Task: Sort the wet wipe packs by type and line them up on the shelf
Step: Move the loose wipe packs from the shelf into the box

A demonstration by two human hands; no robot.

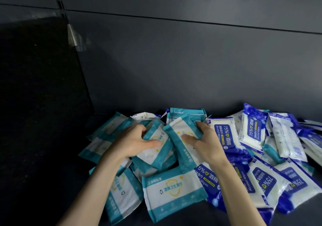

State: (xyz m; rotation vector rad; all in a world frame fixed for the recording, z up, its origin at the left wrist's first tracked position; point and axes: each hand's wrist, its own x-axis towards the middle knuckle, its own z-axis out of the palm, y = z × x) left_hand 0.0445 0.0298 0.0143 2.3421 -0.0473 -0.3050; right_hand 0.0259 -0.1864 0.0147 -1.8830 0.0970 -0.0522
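Along the back edge of the shelf (188, 216), a grey back panel (174, 60), with a black side panel (34, 86) closing off the left end. On the shelf floor, from the back edge forward and out to the right, one sprawling heap of wet wipe packs, unsorted and overlapping. On the right half of the heap, blue-and-white packs (252, 130) marked 75% Alcohol Wipes, some flat, some leaning, at mixed angles. On the left half, teal-and-white packs (122, 196) with a yellow shield mark, piled loosely over one another. Nearest the front, a front teal pack (172, 189) lying face up and lengthwise, its right end over the edge of a blue pack. In the middle of the heap, both hands among the teal ones, bare forearms reaching in from the front. Left hand (134, 142) gripping a first teal pack (155, 149), fingers curled over its upper edge, thumb laid across its face. Right hand (207, 142) gripping a second teal pack (179, 138), fingers wrapped over its far edge, thumb pressed on the front. Both held packs tilted, touching each other along one side, low against the pile beneath.
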